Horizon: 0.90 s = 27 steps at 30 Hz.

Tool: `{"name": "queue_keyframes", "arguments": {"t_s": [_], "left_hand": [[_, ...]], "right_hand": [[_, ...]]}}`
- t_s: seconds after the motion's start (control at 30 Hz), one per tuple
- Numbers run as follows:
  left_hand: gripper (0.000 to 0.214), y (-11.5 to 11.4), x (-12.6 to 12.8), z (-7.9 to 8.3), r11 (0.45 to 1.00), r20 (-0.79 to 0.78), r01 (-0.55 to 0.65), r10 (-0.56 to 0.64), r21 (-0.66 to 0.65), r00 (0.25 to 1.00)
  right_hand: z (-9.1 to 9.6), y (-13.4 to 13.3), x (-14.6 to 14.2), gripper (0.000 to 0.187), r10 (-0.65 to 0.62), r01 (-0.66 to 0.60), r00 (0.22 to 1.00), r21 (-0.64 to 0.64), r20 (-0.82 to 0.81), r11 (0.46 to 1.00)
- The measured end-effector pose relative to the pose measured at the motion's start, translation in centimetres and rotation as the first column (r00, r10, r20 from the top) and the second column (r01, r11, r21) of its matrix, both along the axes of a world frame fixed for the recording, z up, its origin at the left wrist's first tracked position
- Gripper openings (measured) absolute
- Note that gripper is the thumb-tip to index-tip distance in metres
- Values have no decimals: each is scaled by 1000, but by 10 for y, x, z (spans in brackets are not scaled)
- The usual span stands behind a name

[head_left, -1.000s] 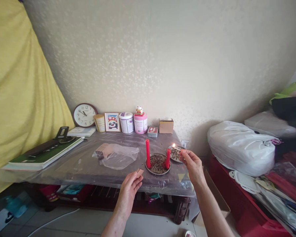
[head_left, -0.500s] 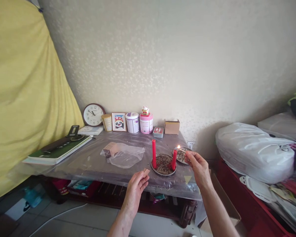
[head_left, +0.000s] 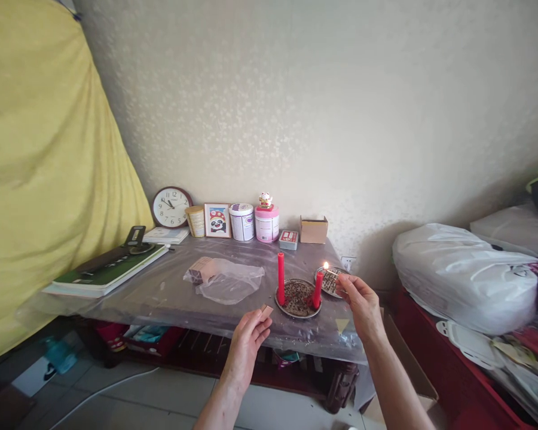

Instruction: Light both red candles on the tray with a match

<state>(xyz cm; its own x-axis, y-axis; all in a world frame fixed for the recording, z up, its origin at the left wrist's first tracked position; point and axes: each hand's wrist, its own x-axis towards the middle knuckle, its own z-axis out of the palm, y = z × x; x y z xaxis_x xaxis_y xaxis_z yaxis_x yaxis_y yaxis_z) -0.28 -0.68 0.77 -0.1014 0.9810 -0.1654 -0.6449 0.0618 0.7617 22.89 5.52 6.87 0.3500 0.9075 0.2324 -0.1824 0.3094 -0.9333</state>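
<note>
My right hand (head_left: 362,307) pinches a thin lit match (head_left: 330,273) between thumb and fingertips, its small flame (head_left: 325,266) just above a round metal plate (head_left: 329,281) holding dark bits. Beside that plate, a second plate (head_left: 298,309) carries a tall red candle (head_left: 280,278) and a shorter red candle (head_left: 317,290), with no flame on either. My left hand (head_left: 246,343) is raised at the table's front edge, holding a small brown cardboard piece (head_left: 266,310) between its fingertips.
The table is covered with a transparent plastic sheet (head_left: 152,292). On it lie a plastic bag (head_left: 226,282) and books (head_left: 107,272). A clock (head_left: 172,207), tins (head_left: 242,222) and a cardboard box (head_left: 314,230) line the wall. White bags (head_left: 464,278) sit on a red surface to the right.
The whole scene has shifted to the right in view. My hands keep their hold, and the match stays lit above the right-hand plate.
</note>
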Motion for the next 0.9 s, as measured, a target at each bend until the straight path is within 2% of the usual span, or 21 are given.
{"name": "queue_keyframes", "arguments": {"t_s": [0.9], "left_hand": [[20,-1,0,1,1000,15,3,-3,-3,1000]], "right_hand": [[-5,5,1,26,5,-5,1000,15,1,1000]]}}
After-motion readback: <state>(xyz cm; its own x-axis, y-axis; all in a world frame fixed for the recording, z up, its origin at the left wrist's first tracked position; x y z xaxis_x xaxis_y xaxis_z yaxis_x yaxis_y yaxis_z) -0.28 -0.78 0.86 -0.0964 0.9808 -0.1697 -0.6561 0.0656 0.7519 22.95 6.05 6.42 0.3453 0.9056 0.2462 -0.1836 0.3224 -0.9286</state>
